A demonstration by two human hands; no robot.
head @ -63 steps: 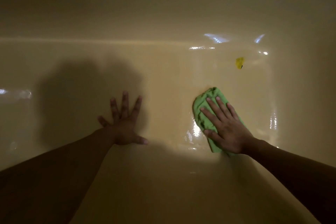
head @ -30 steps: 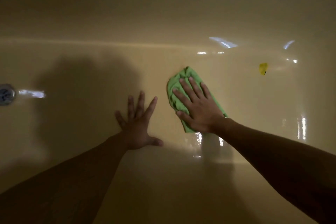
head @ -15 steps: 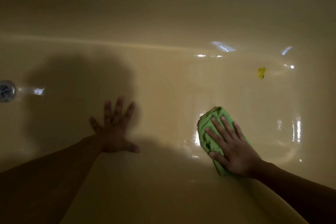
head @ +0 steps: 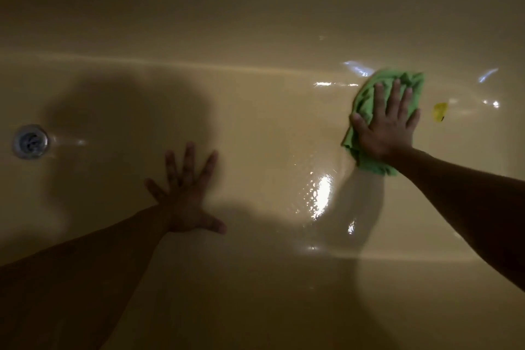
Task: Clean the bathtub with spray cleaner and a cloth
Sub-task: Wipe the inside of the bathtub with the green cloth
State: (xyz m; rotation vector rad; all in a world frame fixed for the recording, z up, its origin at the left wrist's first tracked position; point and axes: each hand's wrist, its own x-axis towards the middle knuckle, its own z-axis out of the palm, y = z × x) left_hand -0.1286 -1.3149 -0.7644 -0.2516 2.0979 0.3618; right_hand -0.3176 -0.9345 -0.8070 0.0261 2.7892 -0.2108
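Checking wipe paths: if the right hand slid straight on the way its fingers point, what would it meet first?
Probably the bathtub's far wall, which rises just past the green cloth under the right hand. The yellow scrap lies off to the side; depth is uncertain.

We see the bathtub as a hard, smooth, cream-coloured shell with a glossy finish; whether it is enamel or acrylic we cannot tell. Bright glints and streaked reflections sit on its floor, and the patch just on our side of the cloth looks wet and finely rippled. The cloth itself is soft green fabric, crumpled into folds, matt with no shine at all. The drain is a ring of silvery, reflective metal with a duller centre. The small yellow scrap is too small for us to tell its material.
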